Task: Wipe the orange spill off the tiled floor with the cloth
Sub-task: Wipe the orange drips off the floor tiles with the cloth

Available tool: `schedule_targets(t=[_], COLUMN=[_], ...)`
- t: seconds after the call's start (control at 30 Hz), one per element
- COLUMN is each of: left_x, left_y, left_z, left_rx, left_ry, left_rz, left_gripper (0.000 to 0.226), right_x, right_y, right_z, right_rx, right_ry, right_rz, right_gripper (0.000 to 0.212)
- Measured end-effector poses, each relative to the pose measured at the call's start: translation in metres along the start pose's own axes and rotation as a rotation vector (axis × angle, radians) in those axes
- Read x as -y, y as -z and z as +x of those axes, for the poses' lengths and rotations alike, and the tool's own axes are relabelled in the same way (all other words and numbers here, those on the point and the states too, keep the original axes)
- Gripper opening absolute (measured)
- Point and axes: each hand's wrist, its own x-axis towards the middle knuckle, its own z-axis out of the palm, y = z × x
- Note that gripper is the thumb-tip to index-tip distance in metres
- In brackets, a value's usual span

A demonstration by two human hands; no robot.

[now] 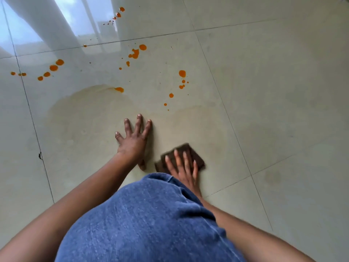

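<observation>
Down on the tiled floor (264,91) I have one cloth (196,156), dark brown and folded into a rough square, lying flat just in front of my knee (151,220) in blue denim. Both hands are in sight. My right hand (184,170) lies palm down on the cloth with the fingers (186,159) stretched out and slightly spread; that grip is flat and open, pressing on the cloth rather than clutching it. My left hand (135,139) is planted on the bare tile just beside the cloth, apart from it, fingers splayed wide, holding nothing.

The orange spill (135,53) is scattered in drops farther out, well apart from the cloth. I count roughly five clusters: a string of drops at far left (53,68), a blotchy patch in the middle, a run of small dots to the right (182,73), a distant trail near the top (118,15), and a single drop (119,89) at the edge of a pale yellowish smear (85,110). The smear spreads over the tile to the left of my left hand. Dark grout lines cross the glossy tiles.
</observation>
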Motion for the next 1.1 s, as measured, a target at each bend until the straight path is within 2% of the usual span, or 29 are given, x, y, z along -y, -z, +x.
schedule_targets(t=[0.07,0.1,0.2,0.23,0.27,0.33,0.4,0.47,0.57,0.6,0.63,0.7,0.73,0.77,0.83,0.93,0.97,1.0,1.1], left_x=[0.001,0.001,-0.001,-0.001,-0.001,0.001,0.003,0.001,-0.002,-0.001,0.001,0.003,0.004,0.003,0.0,-0.004,-0.004,-0.007,-0.014], left_y=[0.002,0.002,0.0,-0.001,-0.001,0.0,0.002,0.003,0.002,0.001,0.001,0.002,0.002,0.002,0.004,0.007,0.009,0.013,0.026], left_z=[-0.002,-0.003,-0.001,0.002,0.003,0.001,-0.001,-0.002,0.0,0.001,0.001,-0.001,-0.002,-0.003,-0.002,-0.001,0.0,-0.001,-0.005], left_rx=[0.003,0.0,-0.004,-0.001,0.004,0.007,0.006,0.008,0.007,0.003,-0.003,-0.014,-0.013,-0.009,0.002,0.022,0.019,0.016,0.044], left_ry=[-0.011,-0.012,0.0,0.001,0.001,-0.003,-0.01,-0.007,0.01,0.011,0.006,-0.006,-0.005,0.0,0.019,0.034,0.039,0.053,0.099], left_rz=[0.004,-0.005,-0.018,-0.015,-0.015,-0.018,-0.022,-0.025,-0.008,-0.003,0.003,0.02,0.021,0.021,0.026,0.082,0.119,0.157,0.167], left_gripper=[0.151,0.151,0.154,0.154,0.155,0.155,0.155,0.155,0.157,0.157,0.157,0.158,0.158,0.158,0.159,0.157,0.156,0.153,0.144], right_x=[-0.032,-0.047,-0.041,-0.025,-0.007,0.014,-0.006,-0.04,-0.041,-0.028,-0.014,-0.002,-0.01,-0.029,-0.063,-0.059,-0.047,-0.036,-0.038], right_y=[0.001,0.001,0.013,0.016,0.014,-0.001,-0.004,-0.001,0.027,0.035,0.039,0.032,0.025,0.022,0.022,0.044,0.048,0.049,0.033], right_z=[-0.045,-0.047,0.019,0.043,0.051,0.025,-0.022,-0.014,0.085,0.111,0.121,0.097,0.072,0.052,0.064,0.139,0.149,0.146,0.087], right_rx=[0.03,0.013,-0.027,-0.021,-0.031,-0.032,0.011,-0.032,-0.078,-0.063,-0.04,-0.032,-0.018,-0.013,-0.054,-0.037,-0.014,-0.021,0.015], right_ry=[0.067,0.035,-0.35,-0.397,-0.332,-0.042,0.146,0.131,-0.243,-0.294,-0.253,0.035,0.193,0.276,0.236,-0.147,-0.173,-0.112,0.224], right_rz=[0.003,0.014,0.163,0.202,0.184,0.063,0.014,0.043,0.199,0.231,0.235,0.159,0.115,0.095,0.113,0.201,0.209,0.213,0.139], right_gripper=[0.075,0.073,0.067,0.066,0.067,0.069,0.075,0.072,0.065,0.065,0.065,0.064,0.064,0.064,0.064,0.061,0.062,0.062,0.063])
